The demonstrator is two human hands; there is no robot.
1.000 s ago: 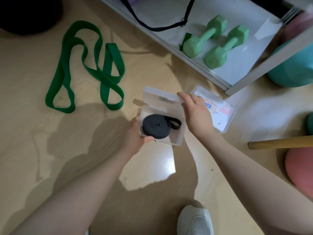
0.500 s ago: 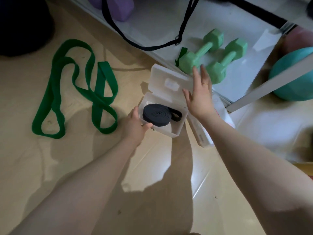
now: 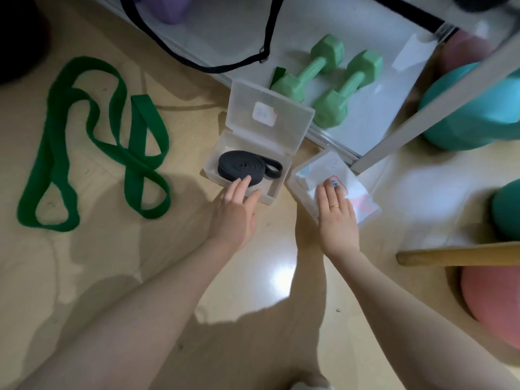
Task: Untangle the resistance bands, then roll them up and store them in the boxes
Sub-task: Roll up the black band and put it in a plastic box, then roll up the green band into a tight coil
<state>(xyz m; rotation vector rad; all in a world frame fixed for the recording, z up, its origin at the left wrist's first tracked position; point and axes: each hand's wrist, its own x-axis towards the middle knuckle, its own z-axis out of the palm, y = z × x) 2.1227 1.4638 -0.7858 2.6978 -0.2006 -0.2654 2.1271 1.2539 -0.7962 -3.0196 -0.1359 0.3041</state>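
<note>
Left hand (image 3: 235, 211) flat, fingers spread on rolled black band (image 3: 242, 169) inside open box (image 3: 247, 167). Right hand (image 3: 336, 213) splayed atop 2nd box (image 3: 334, 190), gripping nothing. Risk: coil springs loose once released. Green band (image 3: 92, 142) far left, tangled.

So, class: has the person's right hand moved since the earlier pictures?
Yes. The right hand has left the open box's lid and now rests flat on the second box, farther from the green dumbbells.

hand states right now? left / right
Left hand: open, fingertips on the rolled black band in the open box.
Right hand: open, flat on the second box.
</note>
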